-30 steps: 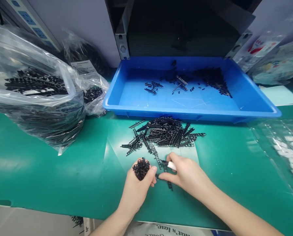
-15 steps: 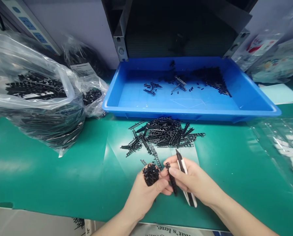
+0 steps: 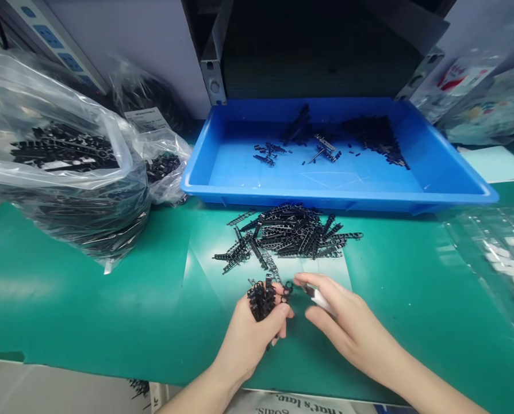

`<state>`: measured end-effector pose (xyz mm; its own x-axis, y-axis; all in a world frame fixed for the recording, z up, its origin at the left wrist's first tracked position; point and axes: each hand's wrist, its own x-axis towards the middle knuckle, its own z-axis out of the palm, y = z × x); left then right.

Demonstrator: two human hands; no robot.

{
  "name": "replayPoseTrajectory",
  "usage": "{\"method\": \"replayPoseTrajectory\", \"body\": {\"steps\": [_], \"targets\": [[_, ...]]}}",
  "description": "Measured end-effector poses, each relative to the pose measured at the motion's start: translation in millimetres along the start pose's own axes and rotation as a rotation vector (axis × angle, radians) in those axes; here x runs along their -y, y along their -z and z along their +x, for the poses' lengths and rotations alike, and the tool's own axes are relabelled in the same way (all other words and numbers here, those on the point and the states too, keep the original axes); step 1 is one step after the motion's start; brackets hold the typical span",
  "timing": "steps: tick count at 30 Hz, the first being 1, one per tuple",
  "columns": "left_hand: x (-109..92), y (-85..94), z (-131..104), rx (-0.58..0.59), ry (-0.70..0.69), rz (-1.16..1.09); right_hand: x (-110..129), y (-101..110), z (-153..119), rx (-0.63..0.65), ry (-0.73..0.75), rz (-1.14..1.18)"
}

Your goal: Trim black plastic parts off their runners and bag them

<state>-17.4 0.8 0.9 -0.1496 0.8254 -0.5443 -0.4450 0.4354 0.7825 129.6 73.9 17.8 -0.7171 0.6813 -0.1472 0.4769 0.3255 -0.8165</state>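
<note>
A bundle of black plastic strips [image 3: 262,300] is gripped in my left hand [image 3: 250,339], with ringed ends sticking up above the fist. One strip end [image 3: 287,287] juts out to the right at its fingertips. Just to the right, my right hand [image 3: 347,322] has thumb and index finger spread apart, while a white and black tool [image 3: 321,300] stays held in its palm, partly hidden by the fingers. Beyond both hands lies a loose pile of black strips [image 3: 298,230] on the green table mat [image 3: 153,322].
Behind the pile stands a blue tray [image 3: 338,201] with small black parts and a metal tool. Clear bags [image 3: 88,215] of black parts are at the left. A clear plastic tray [image 3: 468,241] with white pieces sits at the right edge.
My right hand has moved slightly right and opened its thumb and index finger, letting go of the black strip. The tool has tilted lower in its palm. My left hand still holds the bundle.
</note>
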Motion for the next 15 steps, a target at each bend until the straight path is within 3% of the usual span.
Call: {"method": "replayPoseTrajectory", "body": {"steps": [5, 15], "targets": [[1.0, 2.5, -1.2, -0.003, -0.034, 0.037, 1.6, -1.4, -8.8, 0.086, 0.150, -0.307], [4.2, 4.8, -0.1, -0.031, -0.032, 0.031, 4.2, -12.4, -8.4, -0.046, 0.228, -0.435]]}}
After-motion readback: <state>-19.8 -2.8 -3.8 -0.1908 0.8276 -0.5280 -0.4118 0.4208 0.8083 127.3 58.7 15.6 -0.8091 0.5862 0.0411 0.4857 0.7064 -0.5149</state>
